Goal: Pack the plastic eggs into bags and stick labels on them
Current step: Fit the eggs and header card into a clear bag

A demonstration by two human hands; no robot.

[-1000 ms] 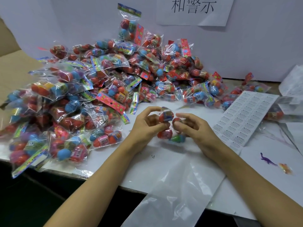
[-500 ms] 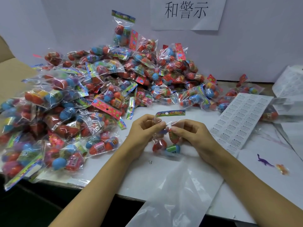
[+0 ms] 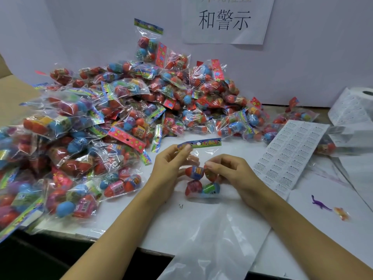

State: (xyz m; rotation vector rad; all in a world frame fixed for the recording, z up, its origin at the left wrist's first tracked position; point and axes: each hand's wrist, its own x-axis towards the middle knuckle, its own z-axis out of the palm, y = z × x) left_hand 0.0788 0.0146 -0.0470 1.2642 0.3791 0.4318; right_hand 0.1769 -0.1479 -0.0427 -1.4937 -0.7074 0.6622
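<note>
Between the two hands hung a small clear plastic bag with a printed blue-and-green header strip [image 3: 198, 143], already filled with plastic eggs, red with printed wrappers [image 3: 198, 179]; four, as far as I could count. The left hand [image 3: 170, 166] pinched the header strip at its left end between thumb and fingertip, holding the bag up off the white table [image 3: 201, 217]. The right hand [image 3: 228, 170] had its fingers curled in against the right side of the bag, pinching the film beside the upper eggs. So this bag looked packed, and I judged it not yet labelled, for I could make out no white sticker on it, though the film was too glossy to be sure.

Just beyond the right hand, to its outer side, lay the white sheet of small printed warning labels [image 3: 290, 156], with most of its rows full. Further that way stood a white roll of more labels [image 3: 355, 106]. Near the right forearm lay a tiny purple toy dinosaur [image 3: 320, 203].

Beyond and to the outer side of the left hand rose a great heap of filled, crinkly clear bags of coloured eggs [image 3: 113, 126], piled against the wall. Beneath the forearms a large empty translucent plastic bag [image 3: 212, 243] draped over the table edge. Much packing appeared done; whether the heap's bags bore labels I could not tell.
</note>
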